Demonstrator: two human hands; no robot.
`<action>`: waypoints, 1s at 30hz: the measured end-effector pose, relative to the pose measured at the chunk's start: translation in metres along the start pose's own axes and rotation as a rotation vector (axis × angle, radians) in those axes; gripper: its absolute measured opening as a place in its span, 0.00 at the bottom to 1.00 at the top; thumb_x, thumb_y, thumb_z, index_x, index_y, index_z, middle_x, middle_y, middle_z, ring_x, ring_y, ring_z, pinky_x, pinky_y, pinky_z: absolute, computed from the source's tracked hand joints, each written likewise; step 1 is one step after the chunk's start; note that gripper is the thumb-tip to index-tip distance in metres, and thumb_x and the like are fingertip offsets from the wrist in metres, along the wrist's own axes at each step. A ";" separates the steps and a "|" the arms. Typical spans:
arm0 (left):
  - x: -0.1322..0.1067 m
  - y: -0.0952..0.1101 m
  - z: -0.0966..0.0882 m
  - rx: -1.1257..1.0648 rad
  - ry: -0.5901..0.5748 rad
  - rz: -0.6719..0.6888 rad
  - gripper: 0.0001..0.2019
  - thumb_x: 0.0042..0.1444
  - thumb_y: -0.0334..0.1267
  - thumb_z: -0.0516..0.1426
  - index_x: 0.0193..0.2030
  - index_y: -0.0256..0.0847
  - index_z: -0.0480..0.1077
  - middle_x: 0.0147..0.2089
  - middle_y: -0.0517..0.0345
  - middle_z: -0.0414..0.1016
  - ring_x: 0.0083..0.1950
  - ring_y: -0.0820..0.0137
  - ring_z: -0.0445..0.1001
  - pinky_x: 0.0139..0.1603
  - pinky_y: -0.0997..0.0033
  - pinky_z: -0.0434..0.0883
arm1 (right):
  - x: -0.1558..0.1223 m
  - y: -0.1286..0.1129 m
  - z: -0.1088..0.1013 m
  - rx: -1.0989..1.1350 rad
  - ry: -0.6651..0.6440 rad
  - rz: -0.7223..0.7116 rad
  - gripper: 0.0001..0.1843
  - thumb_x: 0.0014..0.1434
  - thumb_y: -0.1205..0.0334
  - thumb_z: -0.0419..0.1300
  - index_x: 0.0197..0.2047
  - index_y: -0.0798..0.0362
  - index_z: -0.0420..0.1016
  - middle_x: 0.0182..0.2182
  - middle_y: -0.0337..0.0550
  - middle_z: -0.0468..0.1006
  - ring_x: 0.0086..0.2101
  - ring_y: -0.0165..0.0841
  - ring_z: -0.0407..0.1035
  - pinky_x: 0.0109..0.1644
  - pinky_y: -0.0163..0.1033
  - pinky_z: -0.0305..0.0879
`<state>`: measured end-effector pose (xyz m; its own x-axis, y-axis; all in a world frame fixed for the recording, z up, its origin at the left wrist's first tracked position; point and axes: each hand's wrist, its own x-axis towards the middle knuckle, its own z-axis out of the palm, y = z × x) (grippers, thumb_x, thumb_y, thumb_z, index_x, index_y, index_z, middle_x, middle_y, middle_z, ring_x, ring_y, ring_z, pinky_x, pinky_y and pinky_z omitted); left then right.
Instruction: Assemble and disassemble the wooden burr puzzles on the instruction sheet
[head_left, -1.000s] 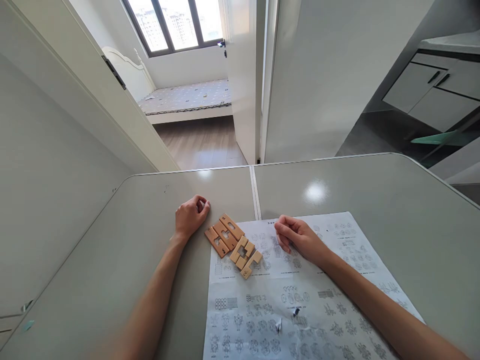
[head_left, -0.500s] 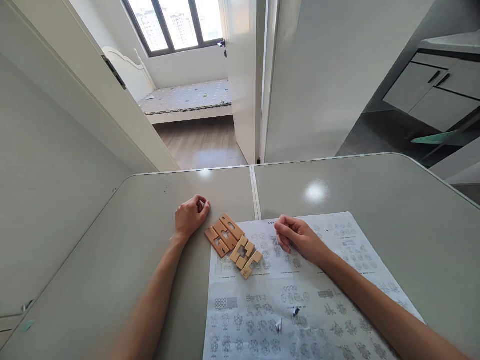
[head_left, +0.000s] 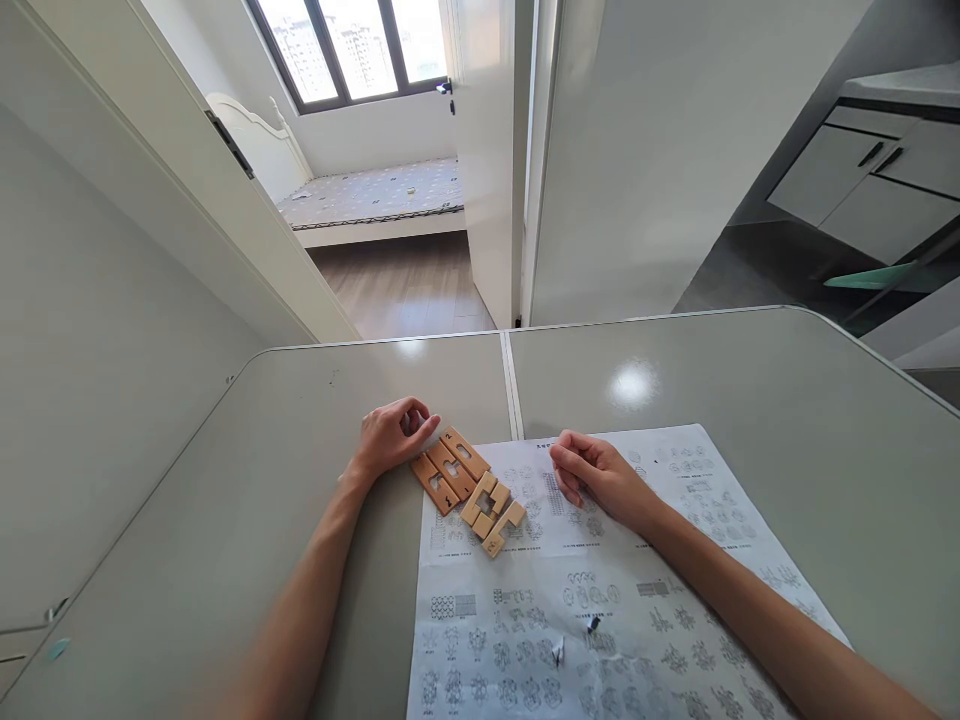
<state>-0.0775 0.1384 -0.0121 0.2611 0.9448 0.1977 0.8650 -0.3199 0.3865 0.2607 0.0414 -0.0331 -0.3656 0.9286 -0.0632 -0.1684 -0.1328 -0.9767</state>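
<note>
My left hand (head_left: 394, 436) rests on the table just left of the wooden puzzle pieces. Its fingers are loosely curled, with the thumb standing apart from them and nothing held. The thumb tip is close to the reddish-brown flat pieces (head_left: 451, 467), which have cut-out slots and dark numbers. Against their lower right lie paler notched wooden pieces (head_left: 486, 503), partly fitted around a small gap. On the right side of the printed sheet (head_left: 525, 575) lies my right hand (head_left: 589, 468), loosely closed with no object visible in it, away from the wood.
The grey table (head_left: 360, 590) has a pale seam (head_left: 511, 385) down its middle. Two tiny dark scraps, one of them a black bit (head_left: 593, 624), lie on the sheet. Beyond the far edge are an open door (head_left: 487, 180), a bed (head_left: 375, 190) and cabinets (head_left: 862, 165).
My left hand has moved slightly right towards the brown wooden pieces, and its thumb has come away from the curled fingers. My right hand and the pieces stay where they were.
</note>
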 end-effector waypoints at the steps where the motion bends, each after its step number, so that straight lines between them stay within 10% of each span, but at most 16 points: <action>1: 0.000 0.000 0.000 -0.013 -0.016 0.022 0.18 0.63 0.57 0.59 0.36 0.45 0.76 0.27 0.63 0.77 0.29 0.70 0.74 0.35 0.71 0.67 | 0.000 0.000 0.000 0.000 -0.003 -0.002 0.23 0.71 0.41 0.63 0.33 0.50 0.68 0.20 0.30 0.68 0.20 0.27 0.61 0.30 0.38 0.58; 30: -0.003 -0.003 0.002 -0.124 -0.040 0.083 0.19 0.58 0.59 0.65 0.35 0.44 0.75 0.26 0.66 0.72 0.26 0.74 0.68 0.32 0.72 0.65 | 0.000 -0.002 0.001 0.007 -0.003 -0.004 0.23 0.71 0.41 0.63 0.33 0.49 0.67 0.20 0.29 0.67 0.20 0.27 0.61 0.31 0.38 0.57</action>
<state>-0.0803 0.1368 -0.0157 0.3486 0.9160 0.1984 0.7809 -0.4010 0.4790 0.2603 0.0408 -0.0314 -0.3676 0.9281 -0.0588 -0.1758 -0.1314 -0.9756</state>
